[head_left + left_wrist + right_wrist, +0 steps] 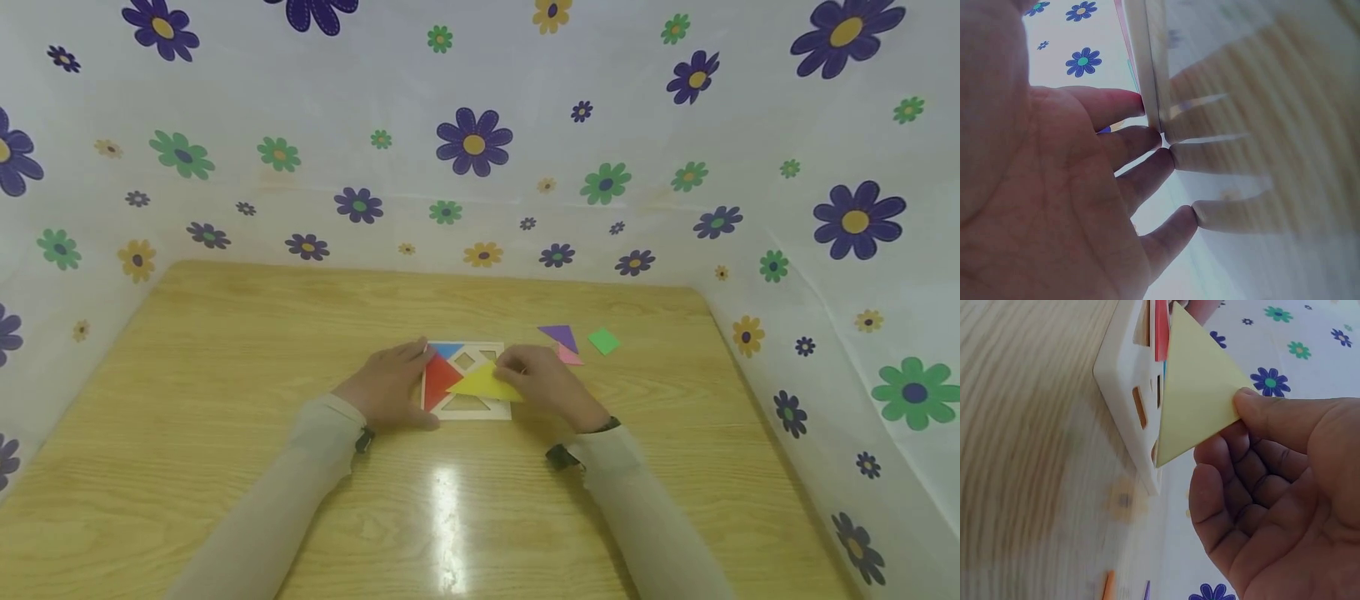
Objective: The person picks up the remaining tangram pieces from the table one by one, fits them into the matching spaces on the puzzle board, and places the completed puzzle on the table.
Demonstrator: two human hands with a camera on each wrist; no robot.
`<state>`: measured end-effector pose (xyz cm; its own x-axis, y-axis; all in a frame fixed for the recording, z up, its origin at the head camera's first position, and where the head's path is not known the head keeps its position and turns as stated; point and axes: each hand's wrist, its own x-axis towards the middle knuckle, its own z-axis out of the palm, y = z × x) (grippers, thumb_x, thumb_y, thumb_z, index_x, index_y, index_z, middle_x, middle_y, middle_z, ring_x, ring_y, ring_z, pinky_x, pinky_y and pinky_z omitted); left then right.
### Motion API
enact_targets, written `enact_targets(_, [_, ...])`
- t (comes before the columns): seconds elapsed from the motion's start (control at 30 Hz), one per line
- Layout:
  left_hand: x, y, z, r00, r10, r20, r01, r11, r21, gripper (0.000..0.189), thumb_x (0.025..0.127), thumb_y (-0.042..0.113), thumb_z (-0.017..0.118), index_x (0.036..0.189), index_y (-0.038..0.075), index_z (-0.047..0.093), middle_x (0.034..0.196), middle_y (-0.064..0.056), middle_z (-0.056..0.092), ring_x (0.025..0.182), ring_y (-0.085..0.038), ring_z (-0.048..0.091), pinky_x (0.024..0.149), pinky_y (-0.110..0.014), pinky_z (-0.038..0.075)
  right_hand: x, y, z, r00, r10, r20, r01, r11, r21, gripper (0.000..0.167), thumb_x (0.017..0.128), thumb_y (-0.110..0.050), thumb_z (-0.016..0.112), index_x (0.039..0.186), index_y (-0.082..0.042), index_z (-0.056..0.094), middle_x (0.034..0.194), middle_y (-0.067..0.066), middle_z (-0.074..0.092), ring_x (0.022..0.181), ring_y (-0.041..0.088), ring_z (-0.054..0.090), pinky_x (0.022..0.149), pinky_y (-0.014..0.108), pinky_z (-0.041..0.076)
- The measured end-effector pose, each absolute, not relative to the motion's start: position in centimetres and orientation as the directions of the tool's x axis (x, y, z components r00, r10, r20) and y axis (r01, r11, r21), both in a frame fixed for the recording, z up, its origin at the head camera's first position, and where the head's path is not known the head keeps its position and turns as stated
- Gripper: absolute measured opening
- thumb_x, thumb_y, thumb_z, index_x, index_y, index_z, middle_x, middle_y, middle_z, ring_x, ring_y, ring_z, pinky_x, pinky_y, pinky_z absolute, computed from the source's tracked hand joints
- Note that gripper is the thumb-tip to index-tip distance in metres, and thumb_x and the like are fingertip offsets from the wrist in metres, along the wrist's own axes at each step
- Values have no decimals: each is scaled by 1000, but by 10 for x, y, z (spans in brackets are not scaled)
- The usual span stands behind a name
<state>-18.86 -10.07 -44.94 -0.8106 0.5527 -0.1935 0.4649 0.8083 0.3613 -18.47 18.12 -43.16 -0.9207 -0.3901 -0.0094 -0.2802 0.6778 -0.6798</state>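
Wooden surface point(225, 375). Left hand point(386, 387), fingers relaxed, touches the left edge of a white tray point(472, 414); right hand point(551, 383) pinches a yellow triangle point(480, 384) over it. Fitting this appears the current step; next probably calls for aligning it with the lower triangular recess point(465, 405). Red triangle point(439, 383) and blue piece point(446, 348) sit inset; purple triangle point(561, 336), green square point(603, 341) and pink piece point(570, 357) lie rightward.
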Motion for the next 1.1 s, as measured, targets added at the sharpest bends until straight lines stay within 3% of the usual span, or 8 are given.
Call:
enact_targets(0.43, [-190, -101, -453, -811, 550, -199, 458, 809, 369, 114, 80, 64, 78, 164, 6, 27, 172, -12, 18, 158, -33, 20, 127, -52, 21, -182, 164, -436, -903, -398, -163, -205, 731, -651, 8, 102, -24, 66, 98, -20, 72, 90, -6, 67, 84, 18, 59, 80, 34, 53])
enact_targets(1.1, [-191, -101, -453, -812, 555, -182, 473, 808, 352, 115, 79, 65, 78, 163, 4, 28, 171, -15, 19, 157, -35, 23, 126, -53, 23, -182, 159, -445, -893, -418, -168, -221, 732, -644, 6, 98, -16, 72, 103, -13, 71, 96, -2, 67, 90, 17, 57, 89, 36, 53])
